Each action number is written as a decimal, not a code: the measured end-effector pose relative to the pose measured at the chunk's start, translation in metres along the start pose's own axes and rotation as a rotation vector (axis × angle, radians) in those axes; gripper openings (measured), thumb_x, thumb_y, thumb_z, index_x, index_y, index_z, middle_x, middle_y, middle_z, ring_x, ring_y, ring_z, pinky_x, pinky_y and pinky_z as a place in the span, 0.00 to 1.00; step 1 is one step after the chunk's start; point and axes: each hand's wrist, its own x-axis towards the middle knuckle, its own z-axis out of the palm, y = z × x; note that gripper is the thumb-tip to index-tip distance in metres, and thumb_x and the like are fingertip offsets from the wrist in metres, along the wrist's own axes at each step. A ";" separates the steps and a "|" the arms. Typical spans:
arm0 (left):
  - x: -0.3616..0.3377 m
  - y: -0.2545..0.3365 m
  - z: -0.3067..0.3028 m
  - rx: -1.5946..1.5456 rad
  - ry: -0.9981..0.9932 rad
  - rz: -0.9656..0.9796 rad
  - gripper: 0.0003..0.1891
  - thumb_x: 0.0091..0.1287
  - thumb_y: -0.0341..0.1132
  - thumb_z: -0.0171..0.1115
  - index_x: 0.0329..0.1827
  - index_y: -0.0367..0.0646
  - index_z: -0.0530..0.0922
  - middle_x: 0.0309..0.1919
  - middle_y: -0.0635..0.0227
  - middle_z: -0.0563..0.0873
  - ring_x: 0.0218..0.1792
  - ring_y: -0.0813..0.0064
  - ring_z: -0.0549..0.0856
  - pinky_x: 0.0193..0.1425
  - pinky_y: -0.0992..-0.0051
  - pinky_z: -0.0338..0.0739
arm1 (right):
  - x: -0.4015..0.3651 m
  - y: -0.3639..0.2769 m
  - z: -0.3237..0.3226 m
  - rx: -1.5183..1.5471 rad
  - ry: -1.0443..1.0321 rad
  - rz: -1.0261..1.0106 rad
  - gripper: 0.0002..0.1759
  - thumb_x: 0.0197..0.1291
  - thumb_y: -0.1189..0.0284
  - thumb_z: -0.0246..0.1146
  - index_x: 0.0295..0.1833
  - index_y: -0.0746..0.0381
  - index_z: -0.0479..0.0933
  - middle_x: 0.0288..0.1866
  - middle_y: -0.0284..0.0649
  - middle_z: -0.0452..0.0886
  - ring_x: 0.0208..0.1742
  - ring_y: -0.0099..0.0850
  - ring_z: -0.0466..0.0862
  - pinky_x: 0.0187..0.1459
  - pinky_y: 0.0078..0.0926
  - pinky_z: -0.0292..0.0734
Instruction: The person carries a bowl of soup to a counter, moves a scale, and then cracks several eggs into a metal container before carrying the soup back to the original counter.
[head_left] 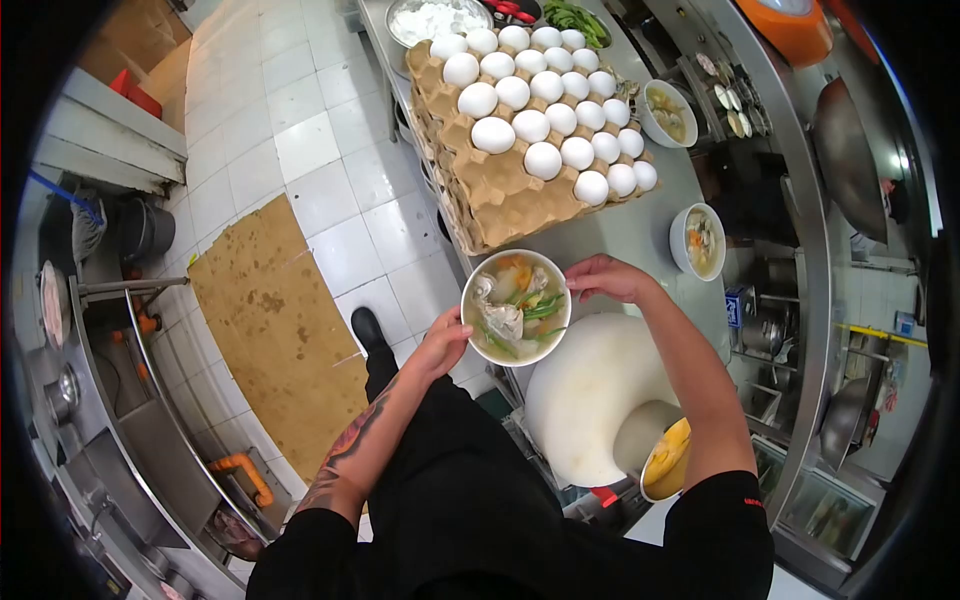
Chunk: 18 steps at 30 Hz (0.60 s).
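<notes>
A: At the counter's near edge, both hands are on one soup bowl (515, 307). Left hand (440, 345) cups the rim on the floor side, fingers closed against the wall. Right hand (605, 278) grips the opposite rim, thumb and fingers clamped on it.

B: Bowl level?

A: Looks level. It holds broth, greens, orange bits and a pale chunk. It sits partly over the steel counter (610, 235), partly over the tiled floor (330, 170). Can't tell if it touches the counter.

B: Around it?

A: Round white cutting board (585, 400) just beside the bowl, under the right forearm. Cup with yellow inside (668, 460) at the board's near edge. Past the bowl there are stacked egg trays (500, 195) loaded with white eggs (543, 160). Second filled bowl (700, 242) sits near the right hand, and a third filled bowl (668, 112) beside the eggs. Wok (845, 150) well apart on the far side.
</notes>
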 end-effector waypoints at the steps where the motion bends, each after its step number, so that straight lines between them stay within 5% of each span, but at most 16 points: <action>1: 0.000 0.000 0.000 0.008 0.015 0.004 0.40 0.57 0.39 0.74 0.72 0.33 0.68 0.63 0.61 0.81 0.66 0.68 0.77 0.78 0.67 0.62 | 0.000 0.000 0.001 -0.001 0.002 -0.003 0.22 0.66 0.59 0.70 0.59 0.61 0.84 0.49 0.32 0.89 0.49 0.23 0.85 0.48 0.23 0.79; 7: -0.003 -0.003 0.003 0.019 0.034 0.020 0.47 0.55 0.49 0.77 0.73 0.32 0.66 0.67 0.57 0.78 0.68 0.63 0.78 0.77 0.61 0.68 | -0.001 0.002 0.004 0.045 0.030 -0.036 0.24 0.66 0.57 0.70 0.59 0.61 0.84 0.48 0.33 0.88 0.47 0.23 0.84 0.47 0.23 0.79; 18: -0.027 0.005 0.005 0.009 0.047 0.061 0.49 0.54 0.47 0.77 0.75 0.33 0.63 0.67 0.59 0.77 0.68 0.66 0.76 0.77 0.65 0.66 | 0.008 -0.012 0.019 0.081 -0.017 -0.101 0.27 0.65 0.55 0.70 0.61 0.63 0.78 0.52 0.33 0.85 0.50 0.24 0.82 0.48 0.24 0.79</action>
